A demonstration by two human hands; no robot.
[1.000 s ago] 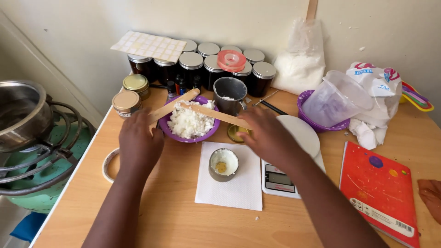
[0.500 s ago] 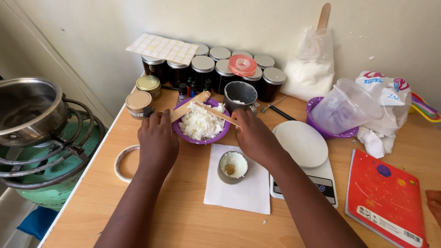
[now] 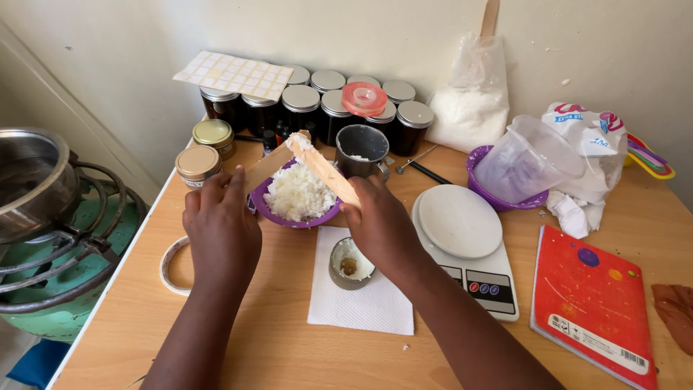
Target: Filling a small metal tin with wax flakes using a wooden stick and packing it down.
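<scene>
Left hand (image 3: 220, 227) grips a flat wooden stick (image 3: 268, 165); right hand (image 3: 381, 225) grips a second stick (image 3: 326, 172). Both sticks slant up over the purple bowl (image 3: 289, 217) of white flakes (image 3: 298, 193), tips meeting above its far rim with some white stuck at the tip. Bowl sits on the table (image 3: 253, 339), just in front of the dark jars (image 3: 299, 107) and beside a metal cup (image 3: 362, 149). Small tin (image 3: 351, 263) stands on a white napkin (image 3: 361, 303) under the right wrist. Scale (image 3: 469, 245) lies to the right.
</scene>
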